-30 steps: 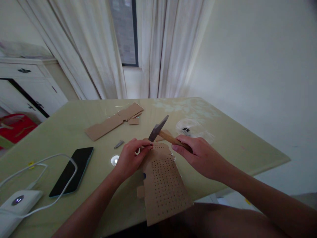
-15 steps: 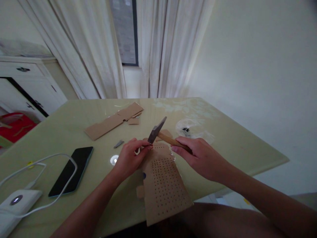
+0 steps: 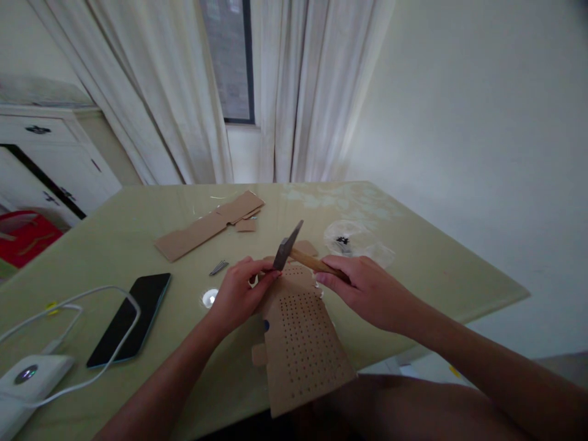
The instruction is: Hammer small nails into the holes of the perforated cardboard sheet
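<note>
My right hand (image 3: 362, 286) is wrapped around the wooden handle of a hammer (image 3: 310, 260). Its metal head points down at the fingertips of my left hand (image 3: 241, 291), touching or nearly so. Thumb and index finger of that hand pinch what looks like a nail, mostly hidden by the fingers and hammer head. Under both lies a brown cardboard piece (image 3: 316, 358) with rows of small punched holes, its near end reaching past the table edge. Several loose nails (image 3: 219, 267) rest left of my left hand.
On the table (image 3: 436, 263) lie long cardboard strips (image 3: 197, 236), a clear plastic bag (image 3: 362, 242) with small black pieces, and a shiny round item (image 3: 210, 298). At left are a phone (image 3: 133, 318) and a white power bank (image 3: 43, 380) with a looping cable (image 3: 92, 292).
The view has shifted slightly. The hammer head has tipped a little and sits marginally lower at the left fingertips; both hands keep their grips.
</note>
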